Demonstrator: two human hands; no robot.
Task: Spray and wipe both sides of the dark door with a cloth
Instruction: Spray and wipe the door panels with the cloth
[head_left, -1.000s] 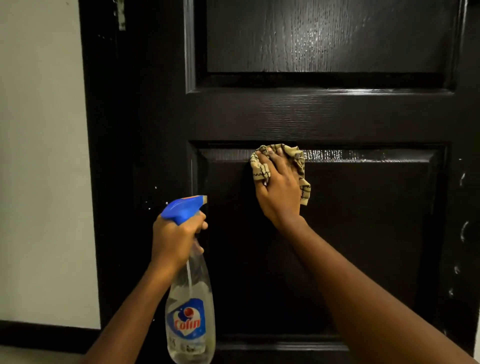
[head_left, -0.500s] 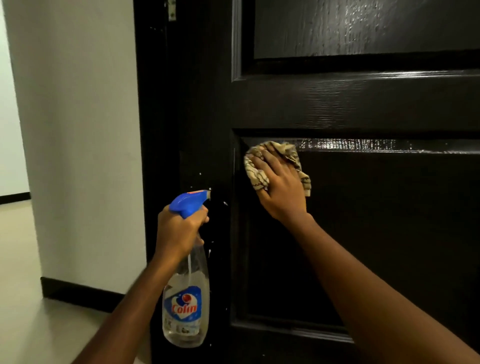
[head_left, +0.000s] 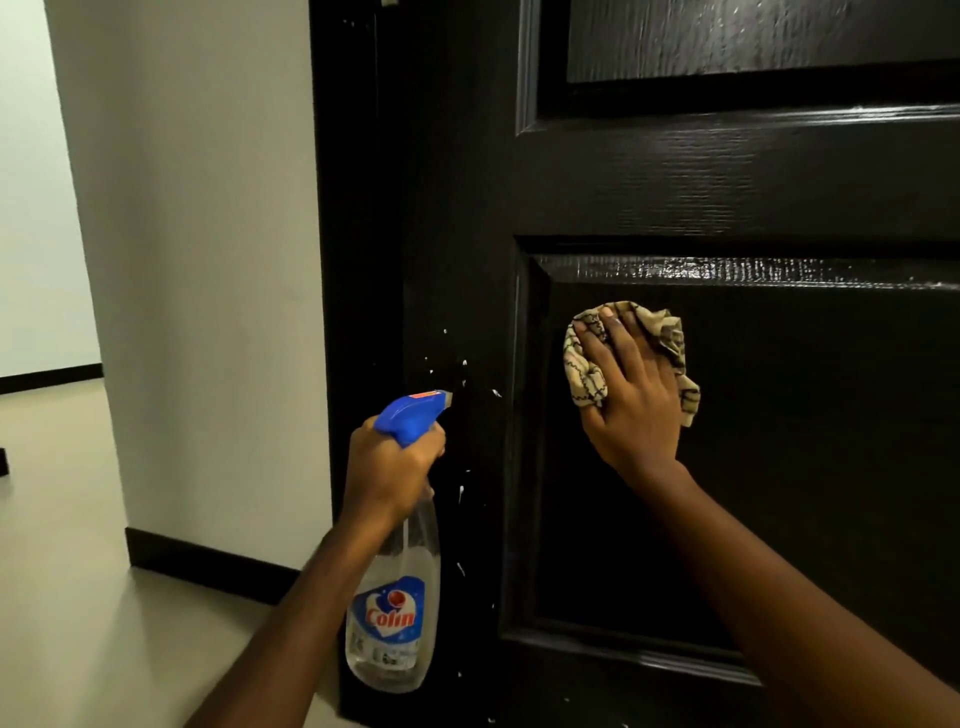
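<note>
The dark panelled door (head_left: 779, 182) fills the right of the view, its lower panel glossy along the top edge. My right hand (head_left: 636, 405) lies flat on that panel near its upper left corner and presses a bunched beige patterned cloth (head_left: 584, 374) against the wood. My left hand (head_left: 389, 473) grips the neck of a clear spray bottle (head_left: 395, 623) with a blue trigger head, its nozzle pointing at the door's left stile. White droplets (head_left: 462, 374) speckle the stile in front of the nozzle.
A pale wall (head_left: 208, 260) with a black skirting board (head_left: 208, 566) stands left of the door frame. Beige floor (head_left: 78, 597) runs off to the left into a corridor.
My right hand has slid the cloth down from the panel's top moulding onto the panel face. The view has swung left, showing more wall and floor. The bottle stays raised.
</note>
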